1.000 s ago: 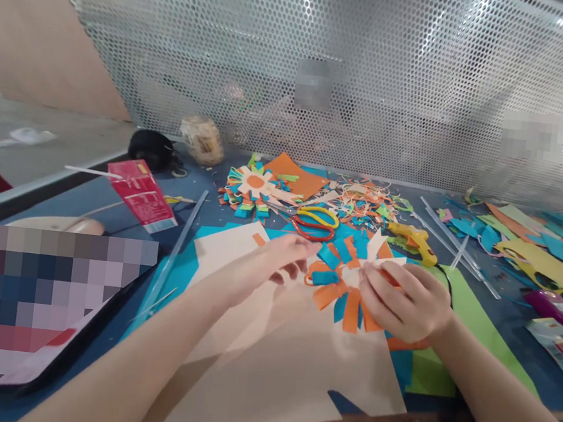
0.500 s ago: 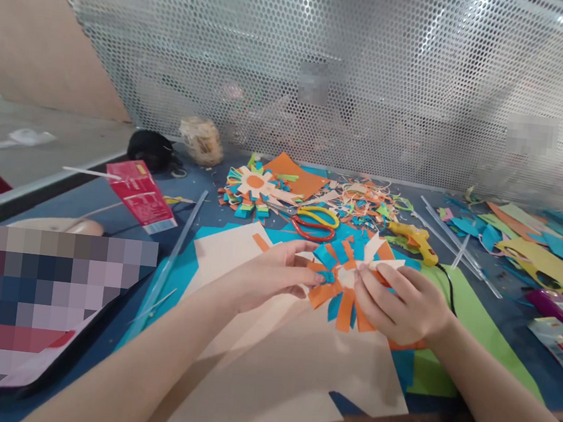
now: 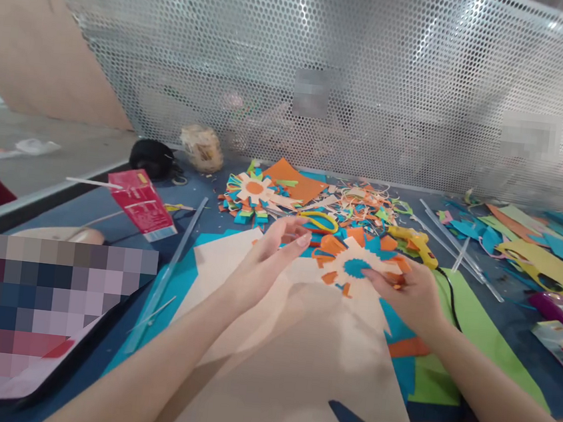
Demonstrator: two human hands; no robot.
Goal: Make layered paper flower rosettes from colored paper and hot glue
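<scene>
My right hand (image 3: 406,291) pinches a paper flower (image 3: 354,262) of orange, blue and cream strips by its right edge, holding it a little above the table with its cream face and blue centre towards me. My left hand (image 3: 269,260) hovers just left of the flower with fingers stretched out and nothing in them, its fingertips near the flower's orange petals. Both hands are over a large cream paper sheet (image 3: 285,366) that lies on blue and green sheets.
A second paper flower (image 3: 253,191) lies further back beside paper scraps (image 3: 363,203). Scissors with yellow and red handles (image 3: 318,223) and a yellow glue gun (image 3: 412,241) lie behind the hands. A red packet (image 3: 141,203) sits left. A perforated metal screen (image 3: 326,75) walls the back.
The flower has been turned over and lifted: its cream face with a blue centre now shows. My left hand let go of the petals and opened.
</scene>
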